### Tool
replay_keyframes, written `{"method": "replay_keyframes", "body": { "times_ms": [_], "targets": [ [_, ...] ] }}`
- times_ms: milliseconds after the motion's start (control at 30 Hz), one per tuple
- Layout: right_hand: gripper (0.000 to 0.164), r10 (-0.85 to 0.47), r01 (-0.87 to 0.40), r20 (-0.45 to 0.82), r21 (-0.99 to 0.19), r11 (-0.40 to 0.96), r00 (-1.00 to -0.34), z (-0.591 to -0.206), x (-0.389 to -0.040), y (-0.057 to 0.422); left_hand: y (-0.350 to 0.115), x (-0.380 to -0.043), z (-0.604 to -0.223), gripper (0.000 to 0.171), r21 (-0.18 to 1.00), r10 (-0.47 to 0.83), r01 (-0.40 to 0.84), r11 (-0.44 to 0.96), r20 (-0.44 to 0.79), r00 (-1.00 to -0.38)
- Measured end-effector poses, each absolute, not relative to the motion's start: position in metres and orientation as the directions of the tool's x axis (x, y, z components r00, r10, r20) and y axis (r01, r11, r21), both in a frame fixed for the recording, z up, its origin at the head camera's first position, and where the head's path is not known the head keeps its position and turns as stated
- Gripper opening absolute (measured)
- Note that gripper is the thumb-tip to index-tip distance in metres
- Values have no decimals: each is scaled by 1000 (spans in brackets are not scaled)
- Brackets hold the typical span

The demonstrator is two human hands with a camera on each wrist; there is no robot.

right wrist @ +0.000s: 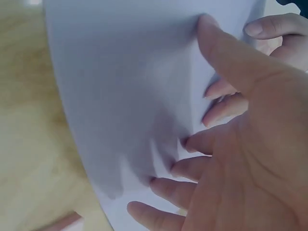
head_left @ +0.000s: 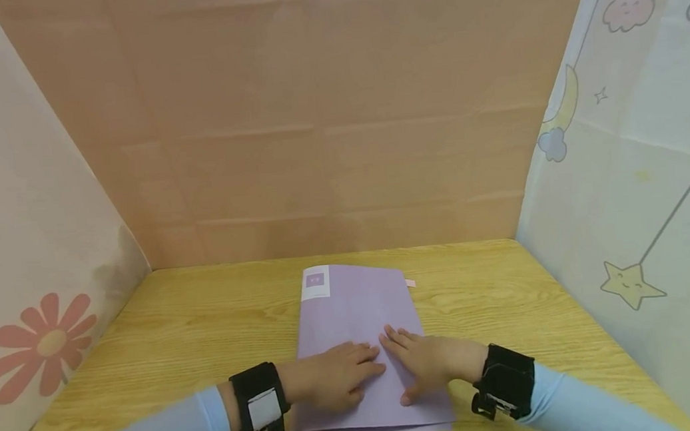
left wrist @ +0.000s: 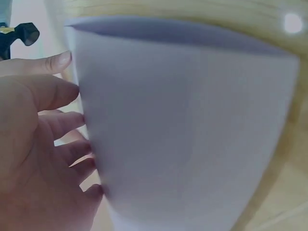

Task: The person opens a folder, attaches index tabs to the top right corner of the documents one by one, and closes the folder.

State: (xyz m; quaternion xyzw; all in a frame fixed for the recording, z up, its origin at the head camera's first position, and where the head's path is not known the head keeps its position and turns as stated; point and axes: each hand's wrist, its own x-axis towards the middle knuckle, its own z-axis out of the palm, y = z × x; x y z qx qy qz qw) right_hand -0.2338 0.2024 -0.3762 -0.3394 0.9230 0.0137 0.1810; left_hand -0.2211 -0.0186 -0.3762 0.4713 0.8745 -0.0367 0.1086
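Observation:
A light purple folder (head_left: 360, 308) lies on the table, a white label (head_left: 322, 290) at its upper left corner and a pink tab (head_left: 410, 283) sticking out on the right. On its lower half rests my left hand (head_left: 339, 376), fingers pointing right. My right hand (head_left: 424, 360) lies across from it, fingers fairly straight and spread, touching the cover. The fingertips of both hands come close near the folder's middle. In the left wrist view, the near edge of the folder (left wrist: 183, 120) gapes slightly. The right wrist view shows the fingertips (right wrist: 161, 185) on the cover.
The wood-grain table (head_left: 208, 318) extends to both sides of the folder. A brown paper-like backdrop (head_left: 316, 144) stands behind it. Printed side walls, one with a flower (head_left: 50, 343) and one with a star (head_left: 632, 283), flank the table.

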Motion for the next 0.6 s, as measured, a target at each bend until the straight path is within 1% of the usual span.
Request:
{"method": "replay_keyframes", "body": {
  "times_ms": [133,233,467,600],
  "targets": [
    [101,-633,-638,-320,-104,763,-705,-370,-235,204,-18,-222,-365,51,50,818,833,551,-232,-526],
    [102,-635,-645,-308,-85,760,-708,-365,-233,205,-19,-222,-357,51,81,815,825,560,-237,-529],
    [101,-650,-657,-266,-73,750,-712,-357,-231,207,-23,-221,-348,50,116,790,792,600,-247,-561],
    [100,-646,-656,-271,-65,752,-714,-356,-230,207,-23,-220,-346,51,119,793,794,596,-240,-560]
  ]
}}
